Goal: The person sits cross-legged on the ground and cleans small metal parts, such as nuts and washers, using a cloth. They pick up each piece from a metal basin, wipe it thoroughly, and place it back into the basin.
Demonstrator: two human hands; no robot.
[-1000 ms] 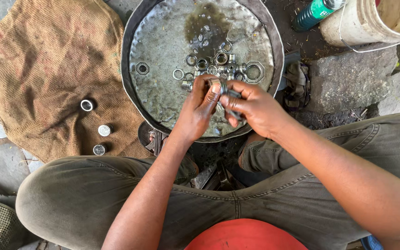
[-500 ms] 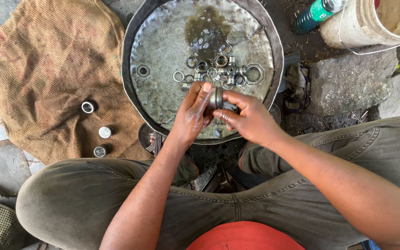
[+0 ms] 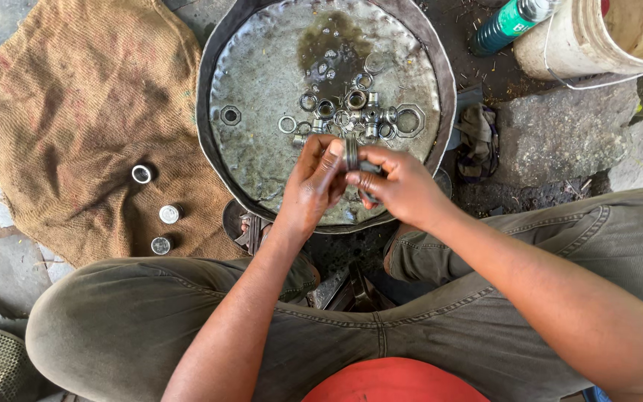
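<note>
Seen from the head camera, a small round dark metal bearing ring [image 3: 352,154] is pinched edge-on between the left hand [image 3: 315,184] and the right hand [image 3: 400,187], both closed on it, above the near rim of a wide dented grey metal pan [image 3: 262,67]. Its flat faces are turned left and right, so each hand is equally near. Loose nuts and washers [image 3: 351,115] lie beyond it, and three small cylindrical metal bearings [image 3: 159,216] rest on brown burlap sacking [image 3: 76,97] well to the left.

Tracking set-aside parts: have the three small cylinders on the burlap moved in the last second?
No. The small cylinders keep their spots on the burlap cloth, left of the round pan.
</note>
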